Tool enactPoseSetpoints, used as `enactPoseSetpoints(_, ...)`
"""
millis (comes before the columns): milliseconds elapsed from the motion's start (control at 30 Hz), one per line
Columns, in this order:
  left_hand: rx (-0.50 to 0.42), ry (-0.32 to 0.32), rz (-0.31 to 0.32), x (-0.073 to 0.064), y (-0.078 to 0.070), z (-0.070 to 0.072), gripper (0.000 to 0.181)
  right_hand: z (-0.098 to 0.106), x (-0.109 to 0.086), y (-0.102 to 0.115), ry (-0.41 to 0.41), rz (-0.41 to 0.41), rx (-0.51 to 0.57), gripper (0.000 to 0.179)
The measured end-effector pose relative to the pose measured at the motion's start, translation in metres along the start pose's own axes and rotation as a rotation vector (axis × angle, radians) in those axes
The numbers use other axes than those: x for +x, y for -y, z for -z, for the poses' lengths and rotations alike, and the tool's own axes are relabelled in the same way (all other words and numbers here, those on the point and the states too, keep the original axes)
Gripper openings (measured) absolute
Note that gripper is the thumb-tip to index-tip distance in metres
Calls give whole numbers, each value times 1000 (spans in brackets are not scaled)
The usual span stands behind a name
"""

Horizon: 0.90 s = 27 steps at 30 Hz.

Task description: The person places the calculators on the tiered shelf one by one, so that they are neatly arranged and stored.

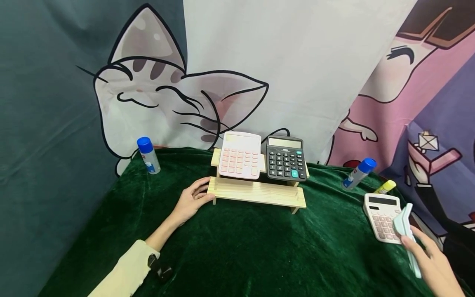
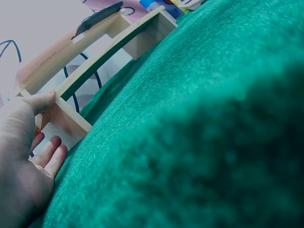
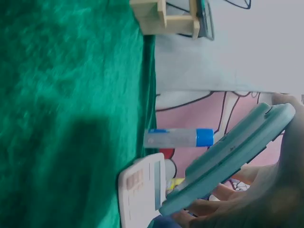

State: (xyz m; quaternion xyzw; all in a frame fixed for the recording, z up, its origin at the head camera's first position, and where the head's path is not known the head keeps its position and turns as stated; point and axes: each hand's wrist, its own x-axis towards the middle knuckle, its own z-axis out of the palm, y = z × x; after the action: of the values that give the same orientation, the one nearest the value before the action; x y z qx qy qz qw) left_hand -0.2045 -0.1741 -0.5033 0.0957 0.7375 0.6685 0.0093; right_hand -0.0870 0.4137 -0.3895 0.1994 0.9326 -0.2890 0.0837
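My left hand (image 1: pixel 188 205) grips the left end of a two-step wooden rack (image 1: pixel 256 192), its thumb over the lower board in the left wrist view. On the rack's upper step lean a pink calculator (image 1: pixel 240 156) and a black calculator (image 1: pixel 285 160), side by side. At the far right, my right hand (image 1: pixel 430 258) holds a light blue calculator (image 3: pixel 228 156), tilted up on edge between thumb and fingers. Behind it, a second pink calculator (image 1: pixel 382 218) lies on the green cloth, partly covered by the held one.
A blue-capped tube (image 1: pixel 149 156) stands at the cloth's back left. Another blue-capped tube (image 1: pixel 358 175) and a yellow-capped tube (image 1: pixel 386 187) are at the back right. Green velvet cloth (image 1: pixel 237 247) covers the table, and a printed cartoon curtain (image 1: pixel 297 62) hangs behind.
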Motion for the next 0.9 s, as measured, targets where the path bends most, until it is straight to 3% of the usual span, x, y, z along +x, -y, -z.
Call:
enactPoseSetpoints(300,5,0,19,0,1,0,63,-2,-5,3,65,136,157,62)
enactPoseSetpoints(467,4,-1,27,0,1,0,63,-9,-7,9,105,170,220,39)
enactPoseSetpoints(633,3,-3,31,-1,0,0,63,-14,-5,19,187,177,288,34)
enactPoseSetpoints(767,2,-5,27,-1,0,0,62,-17,-4,27,249,159,288,43)
enactPoseSetpoints(900,3,-2,17,0,-1,0,62,-21,-6,40,324,133,289,76)
